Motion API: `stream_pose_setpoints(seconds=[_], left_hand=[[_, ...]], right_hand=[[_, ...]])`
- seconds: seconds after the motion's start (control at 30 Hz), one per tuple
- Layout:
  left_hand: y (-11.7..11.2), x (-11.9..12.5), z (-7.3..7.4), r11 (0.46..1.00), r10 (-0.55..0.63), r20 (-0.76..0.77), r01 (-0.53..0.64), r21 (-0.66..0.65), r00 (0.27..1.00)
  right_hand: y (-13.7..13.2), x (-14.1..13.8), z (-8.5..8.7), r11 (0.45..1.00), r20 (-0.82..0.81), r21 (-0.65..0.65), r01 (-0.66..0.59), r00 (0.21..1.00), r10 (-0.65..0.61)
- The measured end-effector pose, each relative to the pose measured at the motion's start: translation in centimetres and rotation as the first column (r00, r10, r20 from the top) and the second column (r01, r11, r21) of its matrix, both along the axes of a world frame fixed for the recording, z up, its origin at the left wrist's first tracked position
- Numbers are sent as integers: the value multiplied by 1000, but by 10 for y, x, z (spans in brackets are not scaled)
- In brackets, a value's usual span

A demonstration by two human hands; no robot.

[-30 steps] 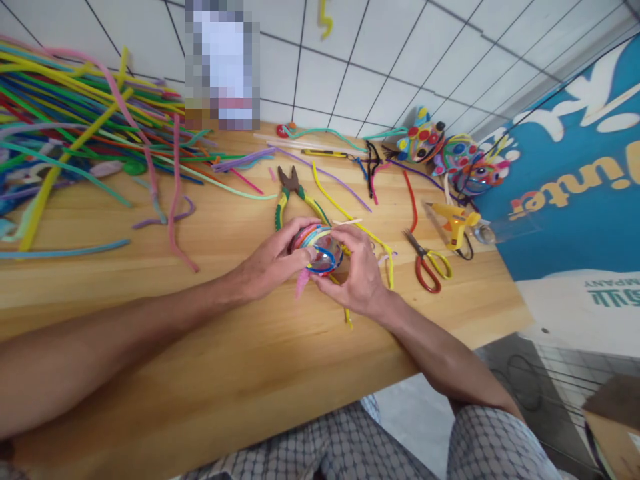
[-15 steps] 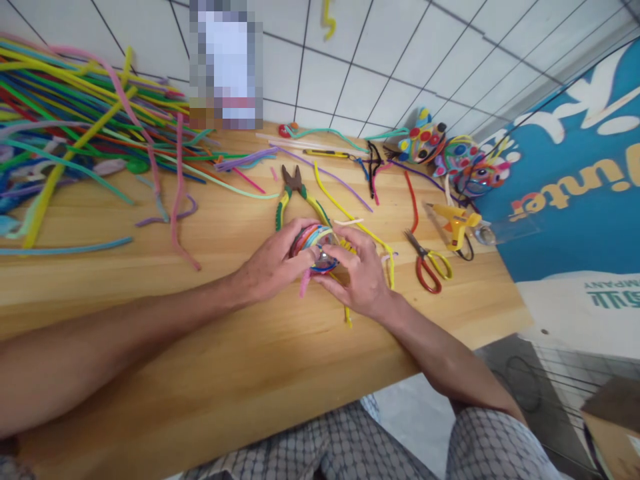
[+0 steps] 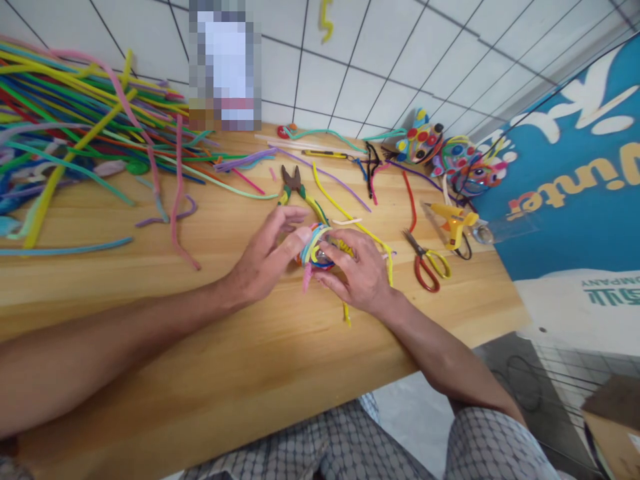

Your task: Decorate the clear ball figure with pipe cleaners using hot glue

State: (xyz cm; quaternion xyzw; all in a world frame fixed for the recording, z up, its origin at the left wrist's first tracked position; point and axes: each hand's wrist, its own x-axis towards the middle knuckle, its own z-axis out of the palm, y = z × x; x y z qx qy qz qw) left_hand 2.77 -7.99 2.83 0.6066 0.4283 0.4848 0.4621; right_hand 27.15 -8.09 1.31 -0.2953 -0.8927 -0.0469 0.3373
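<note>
Between my hands at the middle of the table is a small clear ball wrapped in bands of coloured pipe cleaner (image 3: 316, 241), with a pink stub sticking out below. My right hand (image 3: 363, 270) grips it from the right, fingers over the top and thumb underneath. My left hand (image 3: 273, 250) is at its left edge, fingers apart, the thumb tip by the wrapped bands; whether it touches is hard to tell. Pliers with green and yellow handles (image 3: 293, 180) lie just beyond. A coiled yellow pipe cleaner (image 3: 346, 248) shows partly behind my right fingers.
Scissors (image 3: 426, 261) and a yellow glue gun (image 3: 454, 223) lie to the right. Decorated pipe-cleaner figures (image 3: 423, 140) stand at the back right. A large heap of pipe cleaners (image 3: 90, 127) covers the back left. A utility knife (image 3: 325, 154) lies near the tiled wall.
My left hand has loosened and drawn slightly left from the ball, its fingers lifting apart, so more of the coloured bands show. My right hand stays on the ball.
</note>
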Motion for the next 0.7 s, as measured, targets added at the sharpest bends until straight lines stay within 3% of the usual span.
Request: stream_pose_setpoints(seconds=[0.1,0.3,0.7], left_hand=[[4,-1,6,996,90,38,-90,-9,995],[15,-1,15,990,-27,184,52,-129,982],[19,-4,15,990,-13,199,40,-135,980]], right_hand=[[0,0,0,999,14,-36,7,1000,-6],[-1,-1,-1,1000,2,-14,10,1000,-10],[-2,1,-2,997,9,-73,19,1000,-18]])
